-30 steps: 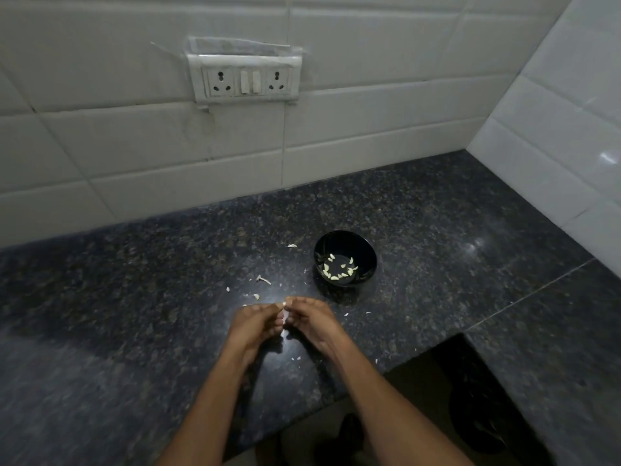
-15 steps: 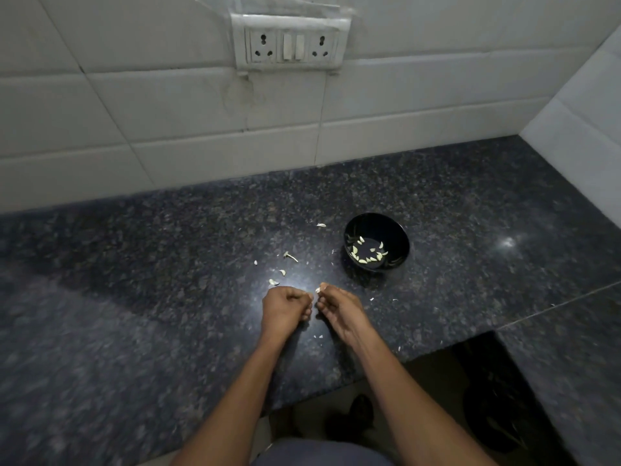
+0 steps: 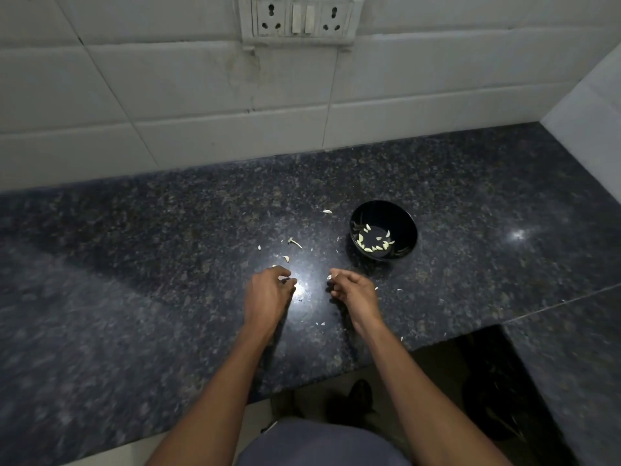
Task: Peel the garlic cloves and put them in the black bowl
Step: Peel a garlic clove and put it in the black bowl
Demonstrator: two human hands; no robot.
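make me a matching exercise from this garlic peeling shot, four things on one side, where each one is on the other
Things:
1. black bowl
2. socket panel
3. left hand
4. garlic skins

Places:
A. on the tiled wall
B. scattered on the counter left of the bowl
C. right of both hands, peeled cloves inside
D. over the bright glare on the counter

Pairs: 1-C, 2-A, 3-D, 4-B

home kitchen — granite counter (image 3: pixel 134 264) | tiled wall (image 3: pixel 168 95) | wall sockets (image 3: pixel 297 18)
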